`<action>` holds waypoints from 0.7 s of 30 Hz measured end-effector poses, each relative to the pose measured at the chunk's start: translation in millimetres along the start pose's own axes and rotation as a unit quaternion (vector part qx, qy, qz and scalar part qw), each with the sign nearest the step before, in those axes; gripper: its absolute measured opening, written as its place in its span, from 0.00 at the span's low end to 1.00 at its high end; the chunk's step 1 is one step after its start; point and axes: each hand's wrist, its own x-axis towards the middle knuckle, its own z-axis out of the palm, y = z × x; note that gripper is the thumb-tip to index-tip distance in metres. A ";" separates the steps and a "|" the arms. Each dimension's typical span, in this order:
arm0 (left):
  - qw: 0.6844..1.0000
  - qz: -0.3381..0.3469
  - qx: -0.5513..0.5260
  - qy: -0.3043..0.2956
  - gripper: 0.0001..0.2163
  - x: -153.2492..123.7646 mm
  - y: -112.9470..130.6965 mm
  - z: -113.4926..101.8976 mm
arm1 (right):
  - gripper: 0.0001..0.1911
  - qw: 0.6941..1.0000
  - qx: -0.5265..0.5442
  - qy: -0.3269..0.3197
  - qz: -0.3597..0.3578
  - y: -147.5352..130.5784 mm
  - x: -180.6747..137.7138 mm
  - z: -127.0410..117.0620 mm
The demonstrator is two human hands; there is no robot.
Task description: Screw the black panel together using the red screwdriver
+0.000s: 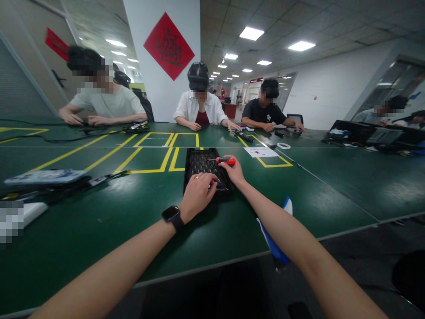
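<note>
A shallow black tray (187, 170) lies on the green table in front of me, its inside dotted with several small pieces too small to name. My right hand (235, 172) grips a screwdriver (226, 161) with a red and black handle over the tray's right side. The thin shaft points left, across the tray. Over the near part of the tray, my left hand (199, 192) has its fingers curled down and the thumb close to them. What sits between those fingertips, if anything, is too small to make out.
Yellow tape (149, 171) marks boxes on the table (133, 239). A printed sheet (260, 152) and a white ring (283, 145) lie to the right. Cables and a pale flat box (46, 177) are at left. A blue and white item (274, 241) hangs at the near edge. Several people sit opposite.
</note>
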 end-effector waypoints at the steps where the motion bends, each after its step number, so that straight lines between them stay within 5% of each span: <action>1: 1.000 -0.014 0.001 0.014 0.08 0.8 -1.5 -0.9 | 0.15 1.000 0.014 0.011 -0.007 -0.1 0.9 -0.1; 6: 0.986 -0.125 -0.009 0.109 0.06 7.1 -31.2 0.0 | 0.12 0.995 0.061 0.079 0.017 -4.5 2.9 -1.1; 11: 0.960 -0.239 -0.096 0.110 0.11 8.9 -64.8 12.3 | 0.12 0.970 0.195 0.103 0.099 -9.7 0.1 3.2; 21: 0.950 -0.268 -0.144 0.075 0.09 8.5 -54.6 7.8 | 0.16 0.960 0.246 0.087 0.101 -12.1 -5.8 8.3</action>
